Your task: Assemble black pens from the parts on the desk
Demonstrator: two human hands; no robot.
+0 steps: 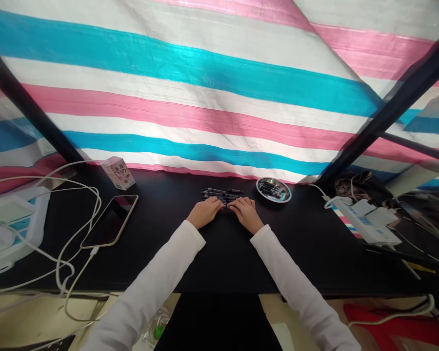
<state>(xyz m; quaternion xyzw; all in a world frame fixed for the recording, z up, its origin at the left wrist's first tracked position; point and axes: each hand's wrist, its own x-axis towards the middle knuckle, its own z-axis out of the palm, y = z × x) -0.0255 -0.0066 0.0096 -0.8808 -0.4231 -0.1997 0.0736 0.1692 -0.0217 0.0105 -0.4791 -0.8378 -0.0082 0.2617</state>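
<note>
Your left hand (205, 214) and right hand (246, 213) lie palm-down on the black surface (161, 214), fingertips almost meeting over a loose row of black pens (221, 195); you can't tell whether either grip is closed on a pen. The pens look light, stiff and smooth, and could roll, so a pinch mid-barrel should suit. More pens (270, 189) lie in a round metal dish (278, 200) just to the right.

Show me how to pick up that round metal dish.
Probably pinch the round metal dish at its raised rim, coming from the near side with the right hand: black pens fill its shallow middle, leaving the rim free, and that hand lies closest.
</note>
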